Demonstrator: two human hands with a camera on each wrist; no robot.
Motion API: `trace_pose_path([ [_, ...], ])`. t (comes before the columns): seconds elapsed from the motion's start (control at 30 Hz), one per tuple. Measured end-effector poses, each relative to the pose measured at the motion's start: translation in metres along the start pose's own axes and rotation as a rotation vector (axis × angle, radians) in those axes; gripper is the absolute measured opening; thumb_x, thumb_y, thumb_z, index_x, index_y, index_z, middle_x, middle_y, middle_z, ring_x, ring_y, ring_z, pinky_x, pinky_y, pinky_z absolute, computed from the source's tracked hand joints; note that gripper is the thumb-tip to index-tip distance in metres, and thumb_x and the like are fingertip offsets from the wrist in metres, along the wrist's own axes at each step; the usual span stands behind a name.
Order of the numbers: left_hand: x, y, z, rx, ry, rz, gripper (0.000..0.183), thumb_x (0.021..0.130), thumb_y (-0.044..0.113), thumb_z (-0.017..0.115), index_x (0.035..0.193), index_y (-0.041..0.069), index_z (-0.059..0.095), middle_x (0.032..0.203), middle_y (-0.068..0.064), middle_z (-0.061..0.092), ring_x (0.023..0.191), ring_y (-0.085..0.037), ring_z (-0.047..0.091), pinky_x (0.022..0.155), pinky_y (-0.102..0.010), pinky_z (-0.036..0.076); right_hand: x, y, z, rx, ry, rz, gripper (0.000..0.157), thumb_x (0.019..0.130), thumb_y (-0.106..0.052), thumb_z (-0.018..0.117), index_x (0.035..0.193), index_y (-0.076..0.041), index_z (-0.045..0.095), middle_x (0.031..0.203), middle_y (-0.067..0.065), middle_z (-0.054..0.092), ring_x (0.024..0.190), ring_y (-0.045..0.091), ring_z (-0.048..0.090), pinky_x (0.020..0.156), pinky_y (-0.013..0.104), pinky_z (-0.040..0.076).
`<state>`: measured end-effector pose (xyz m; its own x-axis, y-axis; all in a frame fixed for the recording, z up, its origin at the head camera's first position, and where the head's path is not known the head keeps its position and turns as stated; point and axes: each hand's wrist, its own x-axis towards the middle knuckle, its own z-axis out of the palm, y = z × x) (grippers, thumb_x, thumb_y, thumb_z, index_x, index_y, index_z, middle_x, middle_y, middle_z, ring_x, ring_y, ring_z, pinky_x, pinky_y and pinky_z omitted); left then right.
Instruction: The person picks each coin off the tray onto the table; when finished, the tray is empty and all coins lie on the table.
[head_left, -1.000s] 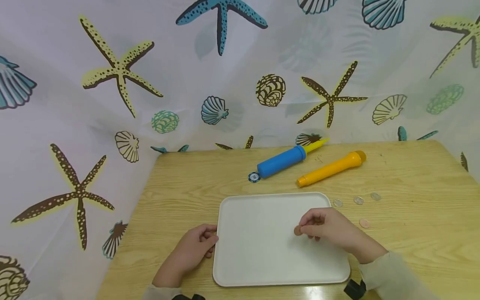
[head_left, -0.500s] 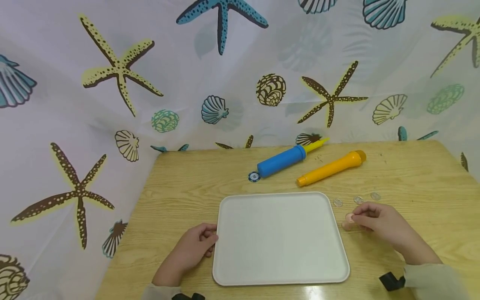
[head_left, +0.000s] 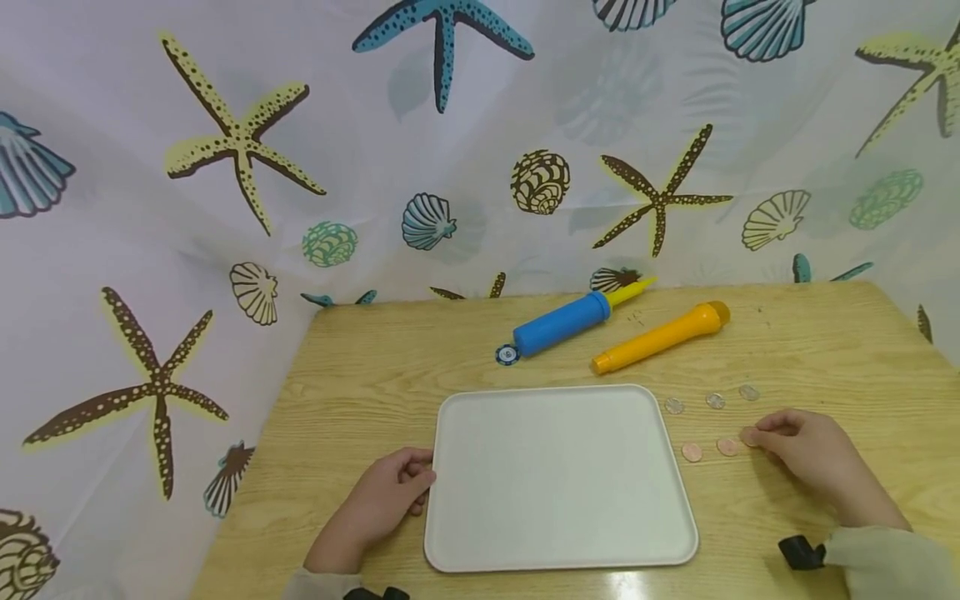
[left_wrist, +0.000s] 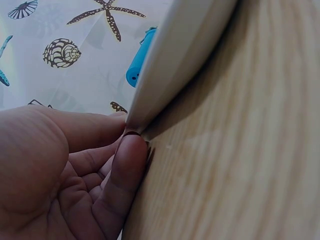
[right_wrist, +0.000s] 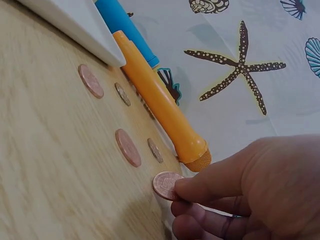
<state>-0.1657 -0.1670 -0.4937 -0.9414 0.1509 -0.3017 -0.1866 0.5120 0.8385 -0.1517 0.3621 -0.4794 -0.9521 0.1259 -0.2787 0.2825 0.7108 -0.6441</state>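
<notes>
My right hand [head_left: 813, 454] pinches a copper coin [right_wrist: 167, 185] between thumb and fingers, low over the wood table at the right end of a row of copper coins. Two more copper coins lie flat to its left, the nearer coin [head_left: 727, 447] and the farther coin [head_left: 692, 452]. Behind them is a row of three silver coins, with the middle silver coin [head_left: 715, 401] close to the others. At the left side of the white tray [head_left: 562, 483], my left hand [head_left: 382, 500] grips the rim; the left wrist view has the thumb [left_wrist: 131, 162] against its underside.
An orange toy microphone [head_left: 660, 337] and a blue pump [head_left: 562, 325] with a yellow nozzle lie behind the tray. A poker chip [head_left: 507, 355] touches the pump's near end. A curtain [head_left: 480, 167] printed with starfish and shells hangs beyond the table's back edge.
My right hand has gone from above the tray to the right, past the first copper coins. One copper coin now lies beside the tray's right edge. The left hand stays put.
</notes>
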Motion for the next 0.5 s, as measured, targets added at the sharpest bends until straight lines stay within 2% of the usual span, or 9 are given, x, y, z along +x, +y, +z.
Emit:
trace_pose_path([
  [0.2, 0.003, 0.0, 0.002, -0.011, -0.013, 0.009, 0.033, 0.1, 0.009, 0.061, 0.131, -0.002, 0.061, 0.095, -0.009, 0.06, 0.075, -0.018, 0.06, 0.064, -0.03, 0.059, 0.004, 0.007, -0.003, -0.064, 0.012, 0.025, 0.047, 0.101, -0.039, 0.059, 0.116, 0.006, 0.064, 0.11, 0.023, 0.066, 0.09, 0.028, 0.058, 0.075, 0.04, 0.048],
  [0.4, 0.0, 0.002, 0.003, 0.003, -0.03, 0.017, 0.033, 0.1, 0.009, 0.06, 0.131, -0.002, 0.06, 0.095, -0.009, 0.061, 0.075, -0.018, 0.061, 0.064, -0.029, 0.058, 0.003, 0.012, 0.0, -0.043, -0.003, 0.07, 0.046, 0.101, -0.037, 0.06, 0.115, 0.007, 0.067, 0.108, 0.022, 0.067, 0.088, 0.027, 0.057, 0.071, 0.036, 0.046],
  [0.5, -0.001, 0.002, 0.003, 0.008, -0.032, 0.014, 0.033, 0.101, 0.009, 0.06, 0.132, -0.003, 0.06, 0.095, -0.008, 0.061, 0.075, -0.018, 0.061, 0.064, -0.029, 0.058, 0.003, 0.013, 0.002, -0.042, 0.002, 0.074, 0.046, 0.101, -0.036, 0.06, 0.115, 0.007, 0.068, 0.111, 0.024, 0.067, 0.092, 0.029, 0.058, 0.074, 0.04, 0.048],
])
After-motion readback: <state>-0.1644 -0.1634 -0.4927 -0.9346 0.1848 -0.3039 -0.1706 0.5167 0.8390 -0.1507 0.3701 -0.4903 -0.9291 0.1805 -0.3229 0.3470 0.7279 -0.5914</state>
